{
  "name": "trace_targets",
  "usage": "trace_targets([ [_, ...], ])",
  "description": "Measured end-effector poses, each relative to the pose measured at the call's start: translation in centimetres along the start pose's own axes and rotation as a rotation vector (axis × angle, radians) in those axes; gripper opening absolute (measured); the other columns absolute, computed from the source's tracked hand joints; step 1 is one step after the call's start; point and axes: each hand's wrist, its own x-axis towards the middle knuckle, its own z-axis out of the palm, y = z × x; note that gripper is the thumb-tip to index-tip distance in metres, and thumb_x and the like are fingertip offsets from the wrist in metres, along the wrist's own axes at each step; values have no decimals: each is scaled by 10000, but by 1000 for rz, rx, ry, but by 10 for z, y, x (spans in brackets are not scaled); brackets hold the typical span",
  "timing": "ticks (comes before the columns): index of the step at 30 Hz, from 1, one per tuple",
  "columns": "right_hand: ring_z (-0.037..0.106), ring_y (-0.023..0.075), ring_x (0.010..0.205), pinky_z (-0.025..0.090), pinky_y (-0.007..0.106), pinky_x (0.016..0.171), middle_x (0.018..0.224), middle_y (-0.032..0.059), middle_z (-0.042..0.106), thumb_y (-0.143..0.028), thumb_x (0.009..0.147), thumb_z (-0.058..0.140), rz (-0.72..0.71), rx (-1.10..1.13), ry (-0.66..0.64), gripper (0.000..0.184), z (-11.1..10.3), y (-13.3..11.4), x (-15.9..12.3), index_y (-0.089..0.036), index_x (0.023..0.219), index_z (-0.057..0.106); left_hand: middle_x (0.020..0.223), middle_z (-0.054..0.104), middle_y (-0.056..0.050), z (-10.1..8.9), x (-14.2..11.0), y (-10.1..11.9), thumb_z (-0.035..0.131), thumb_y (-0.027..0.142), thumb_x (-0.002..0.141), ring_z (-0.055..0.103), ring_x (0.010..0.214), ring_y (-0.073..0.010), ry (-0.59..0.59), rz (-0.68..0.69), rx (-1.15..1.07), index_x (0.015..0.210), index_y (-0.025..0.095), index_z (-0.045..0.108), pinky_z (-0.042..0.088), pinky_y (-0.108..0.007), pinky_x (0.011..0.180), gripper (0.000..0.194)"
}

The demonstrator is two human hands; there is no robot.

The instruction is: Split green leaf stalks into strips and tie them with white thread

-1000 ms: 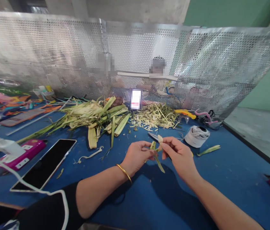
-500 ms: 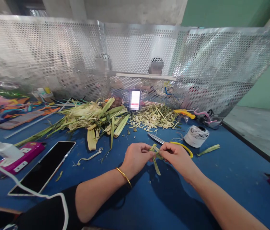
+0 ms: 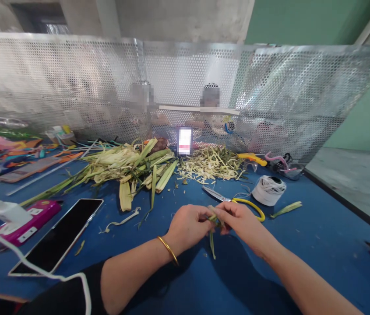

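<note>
Low over the blue table [image 3: 185, 280], my left hand [image 3: 189, 225] pinches a green leaf strip [image 3: 212, 245], one end of which hangs down below the fingers. My right hand [image 3: 237, 218], fingers closed, grips the same strip from the other side, and the fingertips of both hands nearly meet. The part between the fingers is mostly hidden. Just behind my right hand lie scissors [image 3: 216, 194] with yellow handles, blades pointing left. A spool of white thread [image 3: 269, 190] stands to their right, with a loose leaf piece [image 3: 286, 209] in front of it.
Beyond my hands lie a heap of long leaves [image 3: 115, 159] and a pile of cut scraps [image 3: 213, 164]. A phone [image 3: 56, 236] and a purple power strip [image 3: 40, 218] with a white cable are at left. A perforated metal screen [image 3: 185, 65] stands behind, people beyond it.
My right fingers have moved in over the strip, covering more of it. Its hanging end now points more nearly straight down. The view has tilted slightly upward.
</note>
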Motion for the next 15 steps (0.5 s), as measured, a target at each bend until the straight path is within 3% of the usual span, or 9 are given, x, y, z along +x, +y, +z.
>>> trace_targets([
  [5, 371, 81, 455, 276, 215, 436, 493, -61, 444, -436, 686, 620, -44, -100, 111, 277, -1, 4, 2, -178, 608, 562, 670, 686, -7, 2, 1, -1, 560, 230, 681, 576, 545, -118, -123, -53, -81, 707, 183, 661, 421, -202, 538, 115],
  [11, 376, 82, 406, 301, 227, 432, 452, -70, 418, -477, 714, 591, -39, 46, 181, 342, 1, 4, 4, -206, 553, 459, 640, 642, 2, -2, 0, 7, 582, 238, 674, 473, 433, -66, -409, -107, -308, 649, 152, 618, 397, -204, 495, 96],
  [15, 394, 87, 392, 316, 229, 414, 443, -66, 431, -502, 708, 598, -36, 118, 224, 349, 2, 3, 4, -205, 564, 484, 619, 634, 9, -7, -1, 10, 620, 269, 662, 435, 451, -56, -443, -80, -301, 618, 149, 637, 365, -196, 493, 129],
])
